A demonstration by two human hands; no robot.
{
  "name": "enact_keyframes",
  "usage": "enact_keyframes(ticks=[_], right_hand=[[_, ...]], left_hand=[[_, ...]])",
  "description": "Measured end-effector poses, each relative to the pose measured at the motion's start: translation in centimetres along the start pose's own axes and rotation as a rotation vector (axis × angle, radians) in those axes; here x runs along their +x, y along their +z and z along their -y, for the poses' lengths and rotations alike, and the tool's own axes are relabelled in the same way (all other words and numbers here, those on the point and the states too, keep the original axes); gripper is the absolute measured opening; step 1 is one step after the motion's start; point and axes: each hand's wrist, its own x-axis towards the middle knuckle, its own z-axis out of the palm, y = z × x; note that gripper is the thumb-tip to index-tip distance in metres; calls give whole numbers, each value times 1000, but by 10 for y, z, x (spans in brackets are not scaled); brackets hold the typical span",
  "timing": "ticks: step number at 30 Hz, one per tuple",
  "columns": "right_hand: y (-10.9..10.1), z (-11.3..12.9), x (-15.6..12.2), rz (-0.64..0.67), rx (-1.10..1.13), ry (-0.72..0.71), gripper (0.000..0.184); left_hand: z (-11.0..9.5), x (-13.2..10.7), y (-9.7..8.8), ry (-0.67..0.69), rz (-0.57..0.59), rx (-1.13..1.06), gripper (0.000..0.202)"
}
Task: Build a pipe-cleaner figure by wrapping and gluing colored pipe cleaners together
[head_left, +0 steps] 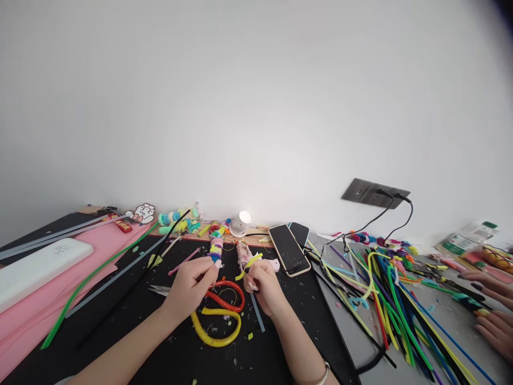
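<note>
My left hand (191,286) is closed in a pinch on the lower end of a small stick wrapped in coloured fuzzy coils (216,249). My right hand (262,284) is closed around a short yellow pipe cleaner piece (248,266), close to a second pink wrapped stick (242,252). Both hands hover over a black mat (168,347). Below them lie a curled yellow pipe cleaner (216,329) and a red one (228,297). Scissors (159,290) lie just left of my left hand.
Two phones (290,247) lie behind my right hand. A heap of coloured pipe cleaners (393,289) covers a grey board on the right, where another person's hands (491,307) work. Pink paper (28,315), a white case (36,267), a paper cup (240,223) and a wall socket (374,193) are also there.
</note>
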Motion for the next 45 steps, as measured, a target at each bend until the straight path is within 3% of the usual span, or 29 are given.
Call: enact_keyframes(ticks=[3, 6, 9, 14, 18, 22, 30, 38, 45], right_hand=[[1, 1, -2, 88, 29, 16, 25], [3, 2, -4, 95, 90, 12, 25], [5, 3, -5, 74, 93, 7, 27], [6, -1, -5, 128, 61, -6, 31], [4, -5, -3, 173, 40, -26, 34], [1, -9, 0, 134, -22, -80, 39], [0, -9, 5, -113, 38, -207, 39], [2, -8, 4, -134, 40, -194, 39], [2, -13, 4, -131, 23, -138, 38]], left_hand=[[-1, 0, 0, 37, -38, 83, 39], [-5, 1, 2, 22, -47, 67, 29], [-7, 0, 6, -73, 48, -76, 17], [-6, -1, 12, -299, 172, -366, 22], [-6, 1, 12, -294, 168, -417, 22], [-7, 2, 12, -280, 222, -417, 22], [-1, 4, 9, -332, 0, -400, 22], [-10, 1, 6, -272, 30, -400, 30], [-9, 2, 7, -325, 42, -524, 40]])
